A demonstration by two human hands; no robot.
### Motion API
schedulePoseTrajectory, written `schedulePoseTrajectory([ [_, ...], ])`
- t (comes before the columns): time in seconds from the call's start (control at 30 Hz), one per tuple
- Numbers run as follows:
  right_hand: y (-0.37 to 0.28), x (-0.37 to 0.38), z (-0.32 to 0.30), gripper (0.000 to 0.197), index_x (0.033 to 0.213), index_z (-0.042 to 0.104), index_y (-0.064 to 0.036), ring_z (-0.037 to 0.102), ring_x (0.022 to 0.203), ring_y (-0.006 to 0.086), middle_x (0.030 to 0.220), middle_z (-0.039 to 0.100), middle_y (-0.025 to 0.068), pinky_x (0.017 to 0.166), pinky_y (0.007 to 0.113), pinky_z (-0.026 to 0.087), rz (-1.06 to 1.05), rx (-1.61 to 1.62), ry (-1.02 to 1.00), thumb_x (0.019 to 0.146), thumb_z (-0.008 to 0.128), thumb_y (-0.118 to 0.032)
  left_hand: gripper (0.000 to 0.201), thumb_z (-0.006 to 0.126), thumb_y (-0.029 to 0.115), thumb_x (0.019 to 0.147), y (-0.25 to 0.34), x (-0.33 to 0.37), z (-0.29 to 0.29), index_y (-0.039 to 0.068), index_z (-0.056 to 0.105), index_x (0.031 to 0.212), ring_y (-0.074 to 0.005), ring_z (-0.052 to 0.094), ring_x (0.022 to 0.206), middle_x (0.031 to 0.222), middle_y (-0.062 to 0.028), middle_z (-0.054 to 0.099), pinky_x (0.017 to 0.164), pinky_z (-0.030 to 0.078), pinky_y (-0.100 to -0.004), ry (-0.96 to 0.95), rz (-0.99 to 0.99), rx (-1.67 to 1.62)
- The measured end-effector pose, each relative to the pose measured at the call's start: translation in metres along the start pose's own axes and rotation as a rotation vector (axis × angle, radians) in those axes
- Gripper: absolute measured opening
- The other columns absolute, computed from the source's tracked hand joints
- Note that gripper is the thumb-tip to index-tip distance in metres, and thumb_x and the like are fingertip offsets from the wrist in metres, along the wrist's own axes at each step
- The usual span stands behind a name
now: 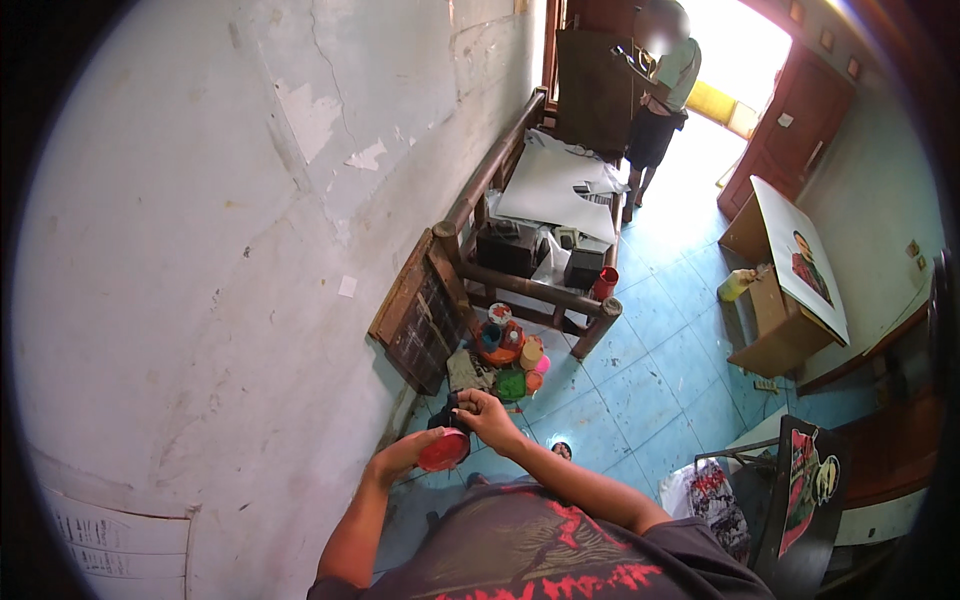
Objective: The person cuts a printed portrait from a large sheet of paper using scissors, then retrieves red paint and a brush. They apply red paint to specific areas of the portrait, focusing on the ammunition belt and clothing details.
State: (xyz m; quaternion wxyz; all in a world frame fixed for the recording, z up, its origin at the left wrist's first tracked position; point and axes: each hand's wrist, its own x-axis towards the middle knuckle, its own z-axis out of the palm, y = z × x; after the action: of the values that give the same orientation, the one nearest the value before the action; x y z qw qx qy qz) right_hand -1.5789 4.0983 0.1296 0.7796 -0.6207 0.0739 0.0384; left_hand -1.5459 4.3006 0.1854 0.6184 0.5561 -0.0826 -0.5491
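Note:
In my left hand (408, 452) is a small round tub of red paint (442, 452), tipped so its red face shows. My right hand (486, 417) is just beyond it, fingers pinched at a small dark thing (455, 405) too small to make out. Past my hands, several paint pots stand on the floor by the wall. Among them are an orange basin (503, 352) with containers inside, a green tub (511, 385) and a pink-topped pot (543, 365). A crumpled, stained cloth (468, 372) lies beside them.
A bamboo-framed bench (545, 295) bears white sheets and black boxes, with a wooden panel (415, 320) leaning near it. Another person (665, 95) stands by the bright doorway. At right are a cardboard box (770, 335), a picture board (800, 255) and a black-framed stand (800, 500).

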Motion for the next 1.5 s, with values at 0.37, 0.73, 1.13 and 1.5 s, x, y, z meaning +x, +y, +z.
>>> schedulePoseTrajectory([
  [0.37,-0.008,-0.002,0.001,0.013,0.097,0.056,-0.0025,0.045,0.063,0.0029,0.070,0.049,-0.0042,0.053,0.023,0.037,-0.026,-0.128,0.013,0.089,0.065,-0.005,0.059,0.047,0.052,0.098,0.003,-0.005,-0.009,0.000,0.060,0.121,-0.0166,0.066,0.092,0.106,-0.0099,0.068,0.080,0.052,-0.0285,-0.057,-0.066,0.129],
  [0.73,-0.016,-0.006,0.006,0.012,0.092,0.060,0.0009,0.055,0.064,0.0177,0.073,0.060,0.0126,0.061,0.034,0.045,-0.200,-0.389,0.138,0.090,0.062,-0.011,0.058,0.046,0.051,0.098,-0.001,-0.008,-0.017,-0.001,0.062,0.118,-0.0175,0.066,0.092,0.102,-0.0108,0.069,0.081,0.052,-0.0292,-0.069,-0.110,0.144],
  [1.13,-0.021,-0.006,0.013,0.015,0.084,0.053,0.0019,0.046,0.063,0.0155,0.067,0.050,0.0138,0.060,0.035,0.043,-0.174,-0.414,0.258,0.092,0.058,-0.010,0.064,0.050,0.056,0.094,0.006,-0.006,-0.023,-0.001,0.063,0.119,-0.0171,0.065,0.091,0.102,-0.0103,0.068,0.082,0.051,-0.0290,-0.099,-0.082,0.177],
  [1.5,-0.014,-0.004,0.012,0.015,0.091,0.059,0.0011,0.060,0.069,0.0304,0.075,0.058,0.0204,0.065,0.041,0.046,-0.211,-0.530,0.199,0.092,0.059,-0.014,0.058,0.049,0.051,0.096,-0.006,-0.004,-0.043,-0.001,0.063,0.118,-0.0175,0.066,0.090,0.102,-0.0111,0.069,0.080,0.052,-0.0293,-0.138,-0.135,0.218],
])
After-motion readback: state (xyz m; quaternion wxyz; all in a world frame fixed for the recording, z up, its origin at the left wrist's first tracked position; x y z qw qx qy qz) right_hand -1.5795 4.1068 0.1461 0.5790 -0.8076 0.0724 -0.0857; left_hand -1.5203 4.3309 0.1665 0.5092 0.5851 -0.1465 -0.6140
